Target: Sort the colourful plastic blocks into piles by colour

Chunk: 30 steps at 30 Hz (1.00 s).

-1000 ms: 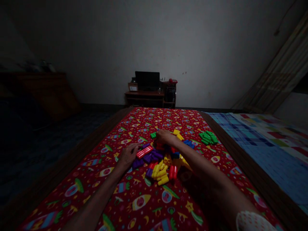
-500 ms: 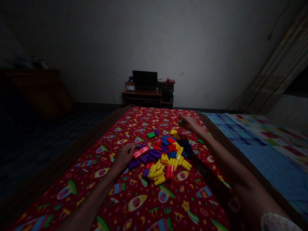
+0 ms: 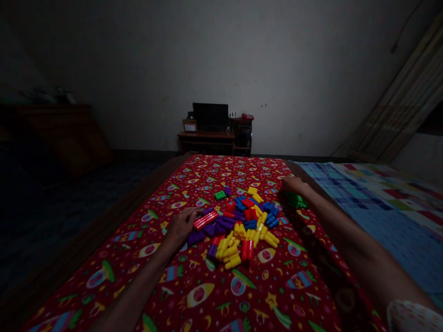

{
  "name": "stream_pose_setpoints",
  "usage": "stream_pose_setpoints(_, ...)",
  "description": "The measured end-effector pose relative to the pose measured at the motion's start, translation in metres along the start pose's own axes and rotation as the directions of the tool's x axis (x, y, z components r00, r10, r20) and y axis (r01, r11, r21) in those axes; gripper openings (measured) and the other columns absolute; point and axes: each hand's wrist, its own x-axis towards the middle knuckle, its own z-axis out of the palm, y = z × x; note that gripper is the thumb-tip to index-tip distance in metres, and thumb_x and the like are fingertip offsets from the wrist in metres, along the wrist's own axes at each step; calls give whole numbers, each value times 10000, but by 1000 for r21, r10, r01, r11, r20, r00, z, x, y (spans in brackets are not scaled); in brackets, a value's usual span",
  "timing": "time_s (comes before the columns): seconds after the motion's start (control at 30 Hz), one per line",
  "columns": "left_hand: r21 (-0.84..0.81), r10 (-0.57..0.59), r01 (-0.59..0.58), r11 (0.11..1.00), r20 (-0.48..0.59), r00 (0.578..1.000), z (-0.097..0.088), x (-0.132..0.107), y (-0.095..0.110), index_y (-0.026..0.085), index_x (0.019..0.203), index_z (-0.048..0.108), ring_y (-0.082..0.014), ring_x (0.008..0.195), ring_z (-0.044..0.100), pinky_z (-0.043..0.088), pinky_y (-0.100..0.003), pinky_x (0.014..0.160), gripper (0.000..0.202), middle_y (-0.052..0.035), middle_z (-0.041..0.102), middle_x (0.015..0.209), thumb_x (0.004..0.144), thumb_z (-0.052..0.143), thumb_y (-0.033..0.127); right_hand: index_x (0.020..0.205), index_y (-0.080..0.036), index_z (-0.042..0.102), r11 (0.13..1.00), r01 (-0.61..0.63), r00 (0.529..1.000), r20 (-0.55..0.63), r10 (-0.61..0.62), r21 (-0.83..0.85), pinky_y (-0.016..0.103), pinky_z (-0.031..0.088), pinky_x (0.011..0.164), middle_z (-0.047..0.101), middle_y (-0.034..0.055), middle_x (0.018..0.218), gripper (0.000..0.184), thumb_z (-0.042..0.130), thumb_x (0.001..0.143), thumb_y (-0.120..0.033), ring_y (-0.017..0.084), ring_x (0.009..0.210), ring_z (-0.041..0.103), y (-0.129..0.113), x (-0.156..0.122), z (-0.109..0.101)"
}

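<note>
A loose heap of plastic building blocks lies on a red patterned cloth. My left hand [image 3: 183, 223] rests at the heap's left side, fingers loosely extended, against a red block [image 3: 206, 220] and next to purple blocks [image 3: 196, 237]. At the right edge of the cloth, my right hand [image 3: 292, 183] has its fingers closed, just beyond a group of green blocks [image 3: 296, 200]; what they hold is hidden. Yellow blocks [image 3: 232, 262] lie at the near side of the heap, blue blocks [image 3: 272, 208] at its right. A green block [image 3: 220, 196] sits apart at the back.
The red cloth [image 3: 194, 295] covers a long surface with a brown border. Beyond its far end stands a desk [image 3: 206, 135] with a dark monitor [image 3: 210, 116]. A blue and patchwork bedspread [image 3: 367, 230] lies to the right, a wooden cabinet [image 3: 65, 133] to the left.
My right hand has moved right and nearer, from the far part of the cloth to the green blocks. A green piece showed in its fingers earlier. My left hand stays by the red block.
</note>
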Motion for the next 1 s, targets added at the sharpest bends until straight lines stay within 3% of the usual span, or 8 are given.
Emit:
stream_pose_setpoints(0.13,12,-5,5,1000,-5,1000,1,1,-2,205,894,720,-220,963,667,526,-361,900,380,-70,737,1005,865,403,411,899,-93,714,999,44,999,-17,-45,-14,263,407,651,698,185,878,267,451,870,-126,213,816,651,-22,4,-11)
stream_pose_setpoints(0.27,-2,4,-4,1000,-13,1000,2,1,-3,207,882,721,-222,964,667,525,-363,905,376,-68,738,1005,860,403,407,897,-112,710,976,217,974,-69,-215,29,245,337,630,694,137,876,308,409,899,-178,152,749,593,-81,7,-22)
stream_pose_setpoints(0.43,-12,6,-6,1000,-12,1000,1,1,-2,202,877,715,-228,968,669,522,-376,914,374,-81,737,1004,862,403,407,1003,-140,696,791,605,796,-116,-594,97,232,366,652,701,111,922,282,442,915,-225,156,797,603,-173,6,-16)
stream_pose_setpoints(0.6,3,16,-16,1000,-1,1000,-1,0,1,204,881,717,-223,981,666,516,-383,926,359,-73,735,1028,865,399,369,1108,-147,678,763,644,763,29,-646,51,237,443,719,696,126,1088,297,534,849,-130,200,946,642,-221,8,3)
stream_pose_setpoints(0.7,5,25,-25,1000,-2,1000,-1,0,2,203,879,719,-223,976,666,516,-383,927,364,-75,733,1030,868,393,364,1131,-164,671,768,638,768,15,-640,53,254,448,738,700,121,1076,300,545,859,-165,213,957,643,-222,7,6)
stream_pose_setpoints(0.8,3,23,-23,1000,-3,1000,0,0,1,203,882,717,-227,984,664,515,-383,927,373,-78,732,1020,872,390,383,1238,-164,603,789,604,797,-94,-597,110,261,420,739,698,124,1057,376,561,883,-278,215,950,630,-203,2,2)
stream_pose_setpoints(0.9,3,6,-6,1000,2,1000,0,0,0,188,879,714,-239,997,661,513,-389,928,387,-95,730,1015,870,390,400,1257,-139,571,814,549,832,-209,-513,189,248,375,701,701,118,996,408,581,871,-270,188,871,617,-164,-7,-4)
stream_pose_setpoints(1.0,-4,-1,1,1000,6,1000,1,0,-1,178,884,712,-239,993,663,512,-386,926,398,-103,728,1019,866,388,409,1106,-127,647,870,470,881,-144,-451,151,239,332,643,699,98,884,281,587,861,-251,167,769,598,-110,-18,-10)
